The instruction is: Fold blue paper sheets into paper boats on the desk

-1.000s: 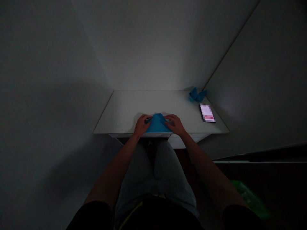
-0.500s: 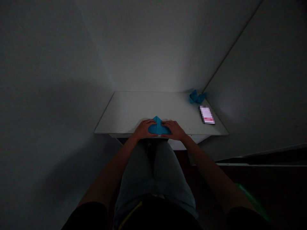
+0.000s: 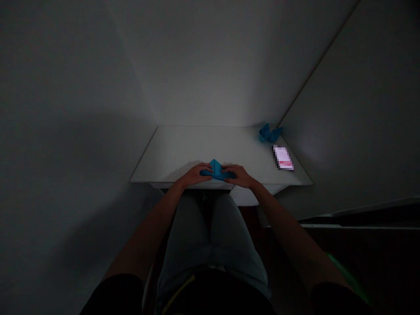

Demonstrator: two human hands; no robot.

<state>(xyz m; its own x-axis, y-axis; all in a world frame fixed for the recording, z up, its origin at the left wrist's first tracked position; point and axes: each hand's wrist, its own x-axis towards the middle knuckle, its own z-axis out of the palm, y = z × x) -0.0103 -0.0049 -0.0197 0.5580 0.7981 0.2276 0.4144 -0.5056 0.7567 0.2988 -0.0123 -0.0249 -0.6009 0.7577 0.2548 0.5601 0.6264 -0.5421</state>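
Observation:
A folded piece of blue paper (image 3: 216,169) lies near the front edge of a small white table (image 3: 183,148). My left hand (image 3: 194,174) grips its left side and my right hand (image 3: 239,175) grips its right side, fingers curled over the paper. A point of the paper sticks up between the hands. The room is dim.
A finished blue paper figure (image 3: 269,132) sits at the table's far right corner. A lit phone (image 3: 283,158) lies at the right edge. Walls close in on the left, back and right. My legs are under the table; something green (image 3: 348,273) is at lower right.
The blue paper went from a wide shape to a smaller, narrower folded one. Both hands drew closer together on it and shifted slightly toward the table's front edge.

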